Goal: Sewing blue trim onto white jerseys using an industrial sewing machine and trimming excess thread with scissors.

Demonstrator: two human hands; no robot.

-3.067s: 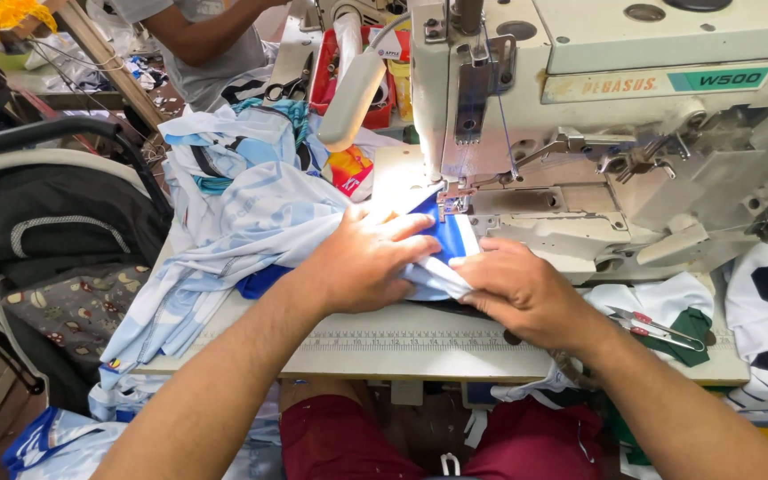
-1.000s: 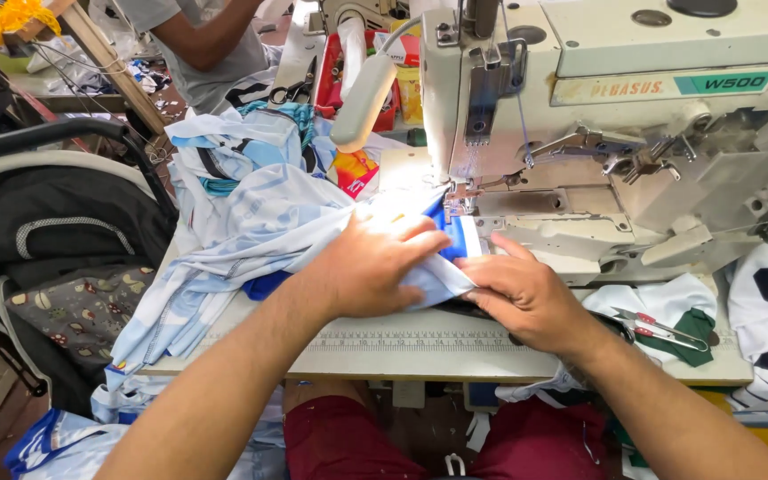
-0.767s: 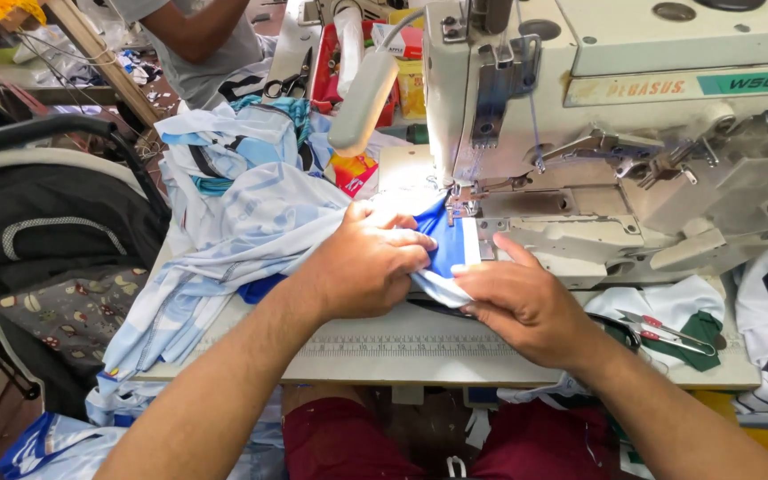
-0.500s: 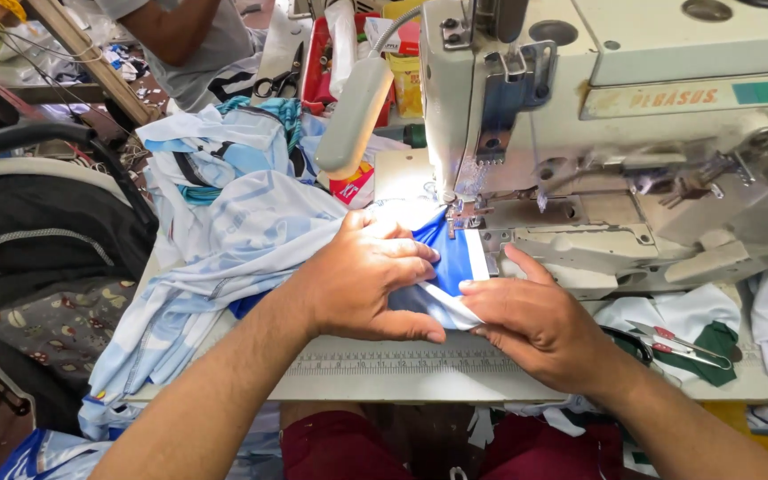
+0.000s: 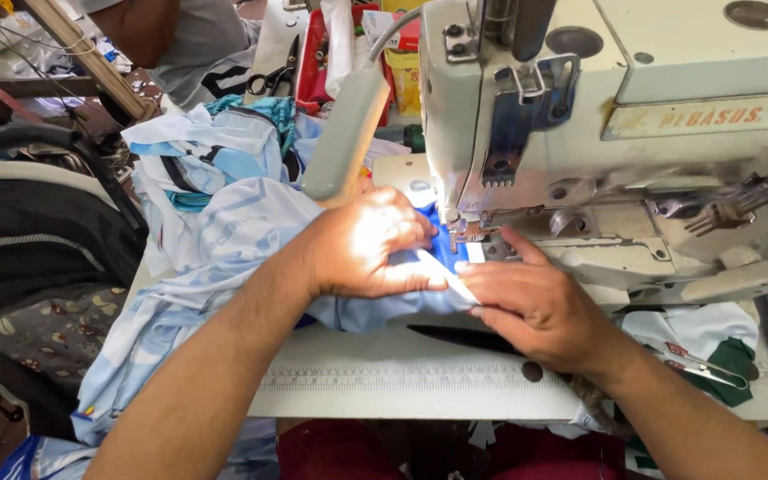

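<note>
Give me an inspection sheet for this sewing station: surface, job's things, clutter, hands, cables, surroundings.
Surface: white machine table with a printed ruler strip along its front edge.
Job's things: light blue garment with a blue edge at the presser foot of the cream sewing machine.
Clutter: thread snips on green cloth at right; scissors at the back.
Hands: left hand flat on the cloth; right hand pinching its edge.
Cables: nothing seen.
Surroundings: black chair at left; another person behind.
</note>
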